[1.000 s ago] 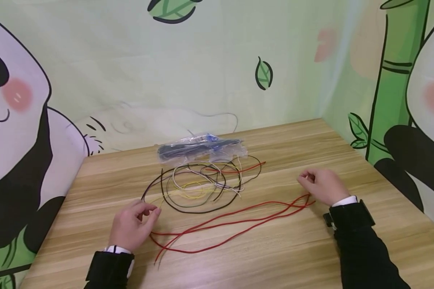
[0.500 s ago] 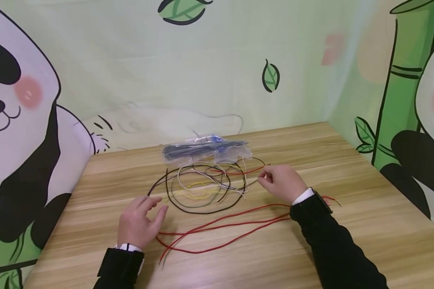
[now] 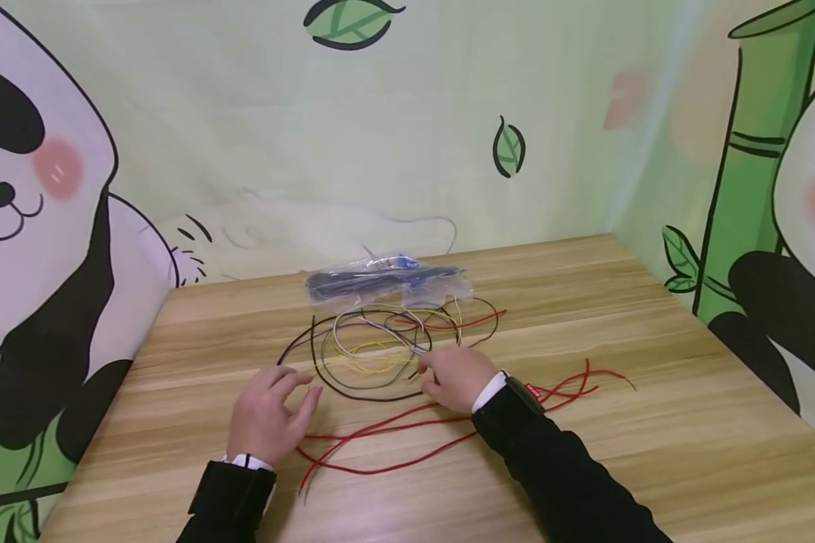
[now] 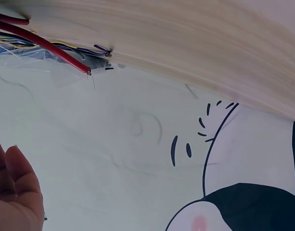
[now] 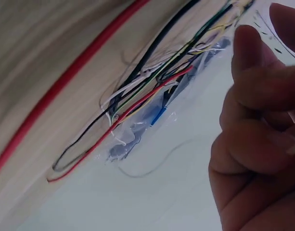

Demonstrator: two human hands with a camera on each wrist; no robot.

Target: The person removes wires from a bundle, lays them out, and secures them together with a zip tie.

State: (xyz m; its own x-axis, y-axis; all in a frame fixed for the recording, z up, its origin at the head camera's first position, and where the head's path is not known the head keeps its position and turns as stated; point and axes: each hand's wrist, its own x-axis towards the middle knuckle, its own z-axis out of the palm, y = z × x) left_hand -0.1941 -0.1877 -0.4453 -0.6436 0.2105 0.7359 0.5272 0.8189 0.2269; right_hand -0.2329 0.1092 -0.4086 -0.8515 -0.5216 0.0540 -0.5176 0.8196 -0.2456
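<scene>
In the head view my left hand (image 3: 265,418) hovers at the left ends of the long red wires (image 3: 387,469), thumb and forefinger apart. Its relaxed fingers also show in the left wrist view. My right hand (image 3: 458,377) is over the right front of a loose pile of wires, fingertips beside the thick black wire (image 3: 367,398). The right wrist view shows its fingers loosely bent, with no wire visible between them. Yellow wire (image 3: 363,366) and white wire (image 3: 339,343) lie looped in the pile. My right hand and sleeve cover part of the red wires.
A clear plastic bag (image 3: 387,280) with dark and blue contents lies behind the pile. A short red wire (image 3: 478,322) crosses the pile's right side. The wooden table (image 3: 652,467) meets a printed cloth wall (image 3: 414,136) at the back.
My right hand has moved left from the red wires' right end to the pile. My left hand's thumb and forefinger have spread apart. The red wires stay on the table.
</scene>
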